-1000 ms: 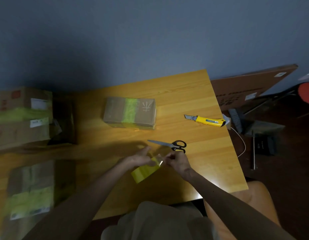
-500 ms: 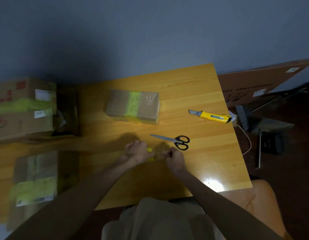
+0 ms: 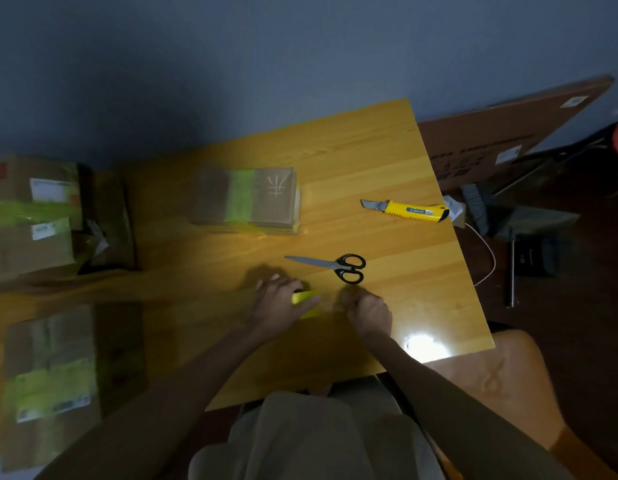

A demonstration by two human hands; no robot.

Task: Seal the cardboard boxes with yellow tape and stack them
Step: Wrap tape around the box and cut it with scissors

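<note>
The yellow tape roll (image 3: pixel 305 299) is gripped by the left hand (image 3: pixel 278 304) over the worktop (image 3: pixel 387 161), near the scissors (image 3: pixel 335 266); the free end seems pinched in the curled right hand (image 3: pixel 368 311). Thin, sticky film: best held taut by its tip.

No words can be read. The far box (image 3: pixel 245 199) bears a white branching mark. The label on the knife (image 3: pixel 409 211) is blurred.

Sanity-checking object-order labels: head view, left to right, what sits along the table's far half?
Stacked boxes → small taped box → scissors → utility knife.
</note>
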